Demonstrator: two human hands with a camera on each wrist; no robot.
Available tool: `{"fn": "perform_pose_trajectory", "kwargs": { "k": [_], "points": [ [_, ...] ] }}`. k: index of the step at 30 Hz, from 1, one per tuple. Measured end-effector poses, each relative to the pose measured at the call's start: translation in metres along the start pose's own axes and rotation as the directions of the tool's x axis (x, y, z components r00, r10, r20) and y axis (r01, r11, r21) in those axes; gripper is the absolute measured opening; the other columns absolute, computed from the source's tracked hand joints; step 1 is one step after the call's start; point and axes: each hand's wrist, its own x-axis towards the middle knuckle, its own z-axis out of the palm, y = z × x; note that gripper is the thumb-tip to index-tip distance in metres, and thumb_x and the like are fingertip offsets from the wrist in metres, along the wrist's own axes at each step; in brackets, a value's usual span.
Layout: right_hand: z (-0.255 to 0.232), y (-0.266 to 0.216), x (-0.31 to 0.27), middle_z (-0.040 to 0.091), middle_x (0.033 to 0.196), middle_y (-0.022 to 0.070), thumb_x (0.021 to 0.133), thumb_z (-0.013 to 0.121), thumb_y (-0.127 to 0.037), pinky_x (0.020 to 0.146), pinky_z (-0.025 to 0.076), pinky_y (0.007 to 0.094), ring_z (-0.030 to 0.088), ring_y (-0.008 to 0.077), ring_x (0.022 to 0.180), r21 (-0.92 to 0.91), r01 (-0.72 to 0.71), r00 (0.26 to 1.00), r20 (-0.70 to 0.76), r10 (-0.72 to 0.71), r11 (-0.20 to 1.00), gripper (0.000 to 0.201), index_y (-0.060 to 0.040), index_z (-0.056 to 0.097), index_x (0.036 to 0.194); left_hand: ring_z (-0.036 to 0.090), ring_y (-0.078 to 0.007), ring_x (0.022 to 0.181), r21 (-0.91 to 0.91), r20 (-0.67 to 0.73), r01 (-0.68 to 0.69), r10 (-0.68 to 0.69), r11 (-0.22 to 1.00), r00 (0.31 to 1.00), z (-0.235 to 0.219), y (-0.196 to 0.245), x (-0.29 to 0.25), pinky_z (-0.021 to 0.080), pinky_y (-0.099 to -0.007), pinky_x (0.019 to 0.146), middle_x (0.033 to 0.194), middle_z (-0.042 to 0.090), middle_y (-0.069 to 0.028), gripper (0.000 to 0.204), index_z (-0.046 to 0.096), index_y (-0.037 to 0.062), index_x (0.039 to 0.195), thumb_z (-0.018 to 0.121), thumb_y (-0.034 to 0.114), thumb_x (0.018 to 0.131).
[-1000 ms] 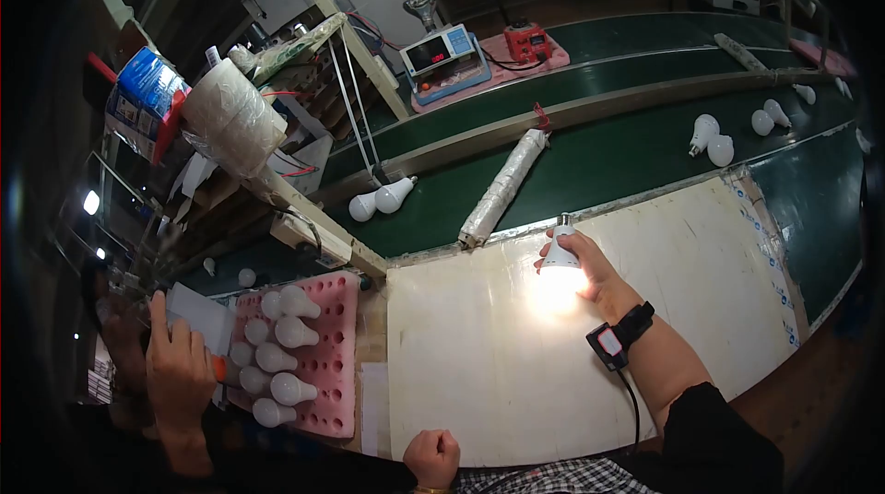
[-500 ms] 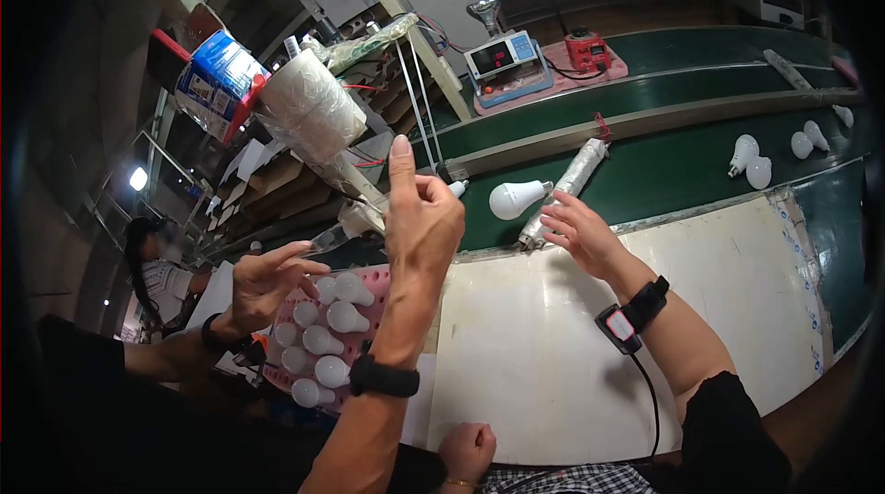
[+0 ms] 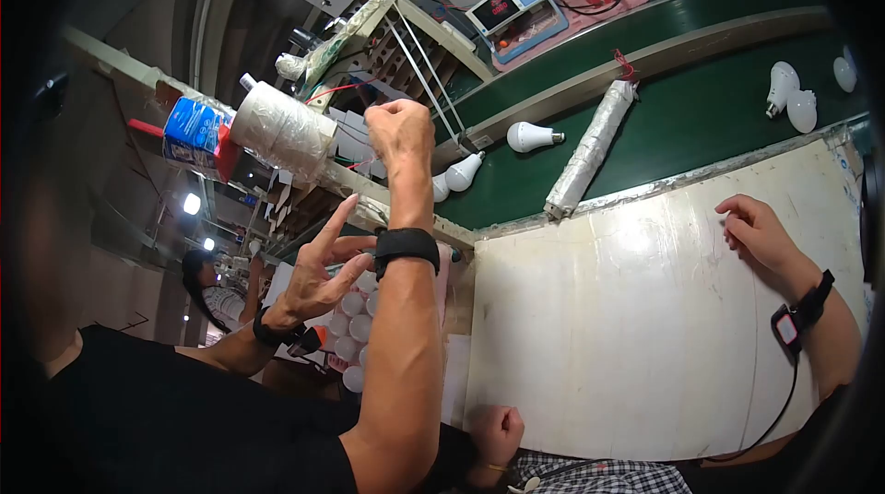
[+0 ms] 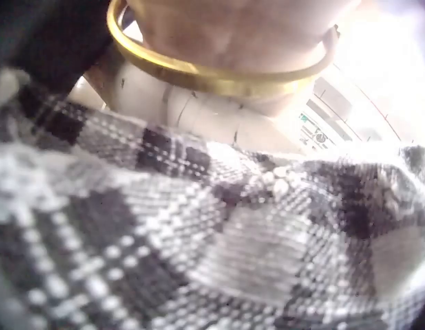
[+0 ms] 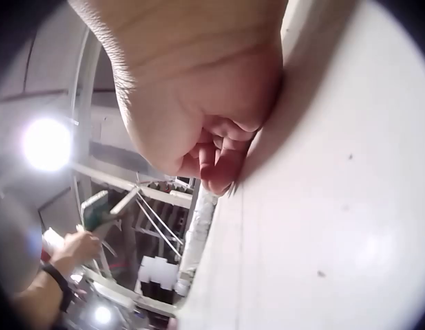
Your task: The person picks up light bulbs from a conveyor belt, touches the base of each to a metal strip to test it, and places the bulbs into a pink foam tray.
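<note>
My left hand (image 3: 498, 434) rests loosely curled at the front edge of the white board (image 3: 608, 328), holding nothing visible. A gold bracelet (image 4: 219, 77) and checked cloth (image 4: 267, 254) fill the left wrist view; the fingers are out of it. My right hand (image 3: 761, 231) lies on the board's right part, fingers relaxed and bent inward, with no object in them. On the green belt beyond lies an unlit light bulb (image 3: 530, 137), left of a plastic-wrapped bar (image 3: 593, 151). Two more bulbs (image 3: 464, 171) sit near the post.
Another person's forearm (image 3: 401, 346) reaches across from the left, that hand (image 3: 401, 135) raised beside a wrapped roll (image 3: 284, 133). Their other hand (image 3: 323, 277) partly covers bulbs (image 3: 354, 328) on a pink tray. A digital meter (image 3: 505, 7) stands behind the belt.
My right hand held a lit bulb over the board; the bulb now lies unlit on the belt. That hand has moved right. The other person's arms have reached in from the left.
</note>
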Motion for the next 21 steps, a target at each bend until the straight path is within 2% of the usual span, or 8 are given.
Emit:
{"fn": "perform_pose_trajectory", "kwargs": {
  "k": [3,5,7,9,11,13,15,21],
  "points": [
    [-0.017,0.007,-0.005,0.056,0.079,0.0015,0.093,0.050,-0.008,0.056,0.046,0.0221,0.056,0.0077,0.068,0.042,0.071,0.997,-0.011,-0.070,0.997,0.019,-0.0021,0.058,0.108,0.056,-0.0206,0.055,0.007,0.058,0.099,-0.100,0.995,0.993,-0.002,0.005,-0.001,0.046,-0.0336,0.054,0.062,0.057,-0.0092,0.014,0.058,0.0047,0.072,0.063,0.011,0.085],
    [-0.022,0.006,-0.005,0.056,0.079,0.0018,0.091,0.049,-0.006,0.056,0.046,0.0219,0.056,0.0076,0.068,0.065,0.061,0.998,0.017,-0.062,0.996,0.018,-0.0020,0.059,0.107,0.055,-0.0238,0.052,-0.005,0.042,0.133,-0.132,0.991,0.990,-0.001,0.010,-0.003,0.046,-0.0353,0.052,0.060,0.055,-0.0100,0.011,0.061,0.0067,0.076,0.066,0.012,0.083],
    [-0.030,0.014,-0.002,0.057,0.080,0.0025,0.090,0.049,-0.003,0.059,0.047,0.0224,0.055,0.0085,0.068,0.011,0.153,0.980,0.123,-0.154,0.988,0.019,-0.0014,0.059,0.105,0.056,-0.0240,0.054,0.013,0.083,0.191,-0.191,0.981,0.978,-0.004,0.021,0.003,0.046,-0.0357,0.054,0.063,0.057,-0.0110,0.013,0.061,0.0056,0.076,0.065,0.014,0.086],
    [-0.033,0.006,-0.004,0.057,0.080,0.0028,0.089,0.050,-0.002,0.061,0.047,0.0230,0.055,0.0089,0.068,0.021,0.138,0.986,0.095,-0.140,0.990,0.019,-0.0009,0.060,0.105,0.057,-0.0252,0.056,0.042,0.086,0.139,-0.142,0.989,0.986,-0.003,0.020,0.004,0.047,-0.0370,0.055,0.065,0.059,-0.0126,0.017,0.059,0.0046,0.076,0.063,0.016,0.088],
    [-0.034,0.009,-0.006,0.058,0.080,0.0032,0.088,0.050,-0.001,0.063,0.048,0.0236,0.055,0.0093,0.068,0.038,0.116,0.991,0.064,-0.118,0.993,0.019,-0.0005,0.060,0.104,0.058,-0.0271,0.058,0.112,0.158,0.290,-0.305,0.950,0.939,-0.005,0.024,0.005,0.047,-0.0385,0.056,0.065,0.059,-0.0141,0.020,0.059,0.0042,0.076,0.061,0.019,0.089],
    [-0.035,0.015,-0.003,0.058,0.080,0.0041,0.086,0.051,-0.001,0.065,0.047,0.0249,0.055,0.0098,0.068,-0.012,0.198,0.978,0.075,-0.196,0.980,0.019,0.0008,0.060,0.102,0.057,-0.0206,0.057,0.163,0.113,0.224,-0.244,0.961,0.963,0.000,0.023,0.006,0.047,-0.0343,0.056,0.064,0.057,-0.0111,0.022,0.058,0.0037,0.076,0.059,0.019,0.092],
    [-0.035,0.012,-0.005,0.057,0.079,0.0044,0.085,0.051,0.000,0.065,0.046,0.0252,0.054,0.0100,0.068,-0.054,0.211,0.976,0.059,-0.208,0.976,0.018,0.0014,0.060,0.101,0.057,-0.0214,0.056,0.213,0.089,0.183,-0.206,0.960,0.975,0.001,0.024,0.004,0.046,-0.0347,0.055,0.063,0.056,-0.0114,0.023,0.058,0.0040,0.076,0.059,0.020,0.092],
    [-0.035,0.013,-0.007,0.056,0.079,0.0057,0.082,0.053,0.000,0.064,0.043,0.0259,0.051,0.0117,0.069,-0.199,0.260,0.966,0.050,-0.255,0.945,0.019,0.0019,0.061,0.099,0.057,-0.0279,0.059,0.206,0.112,0.225,-0.251,0.952,0.961,0.002,0.026,0.005,0.046,-0.0379,0.057,0.065,0.056,-0.0141,0.022,0.058,0.0047,0.076,0.060,0.021,0.090]
  ]
}}
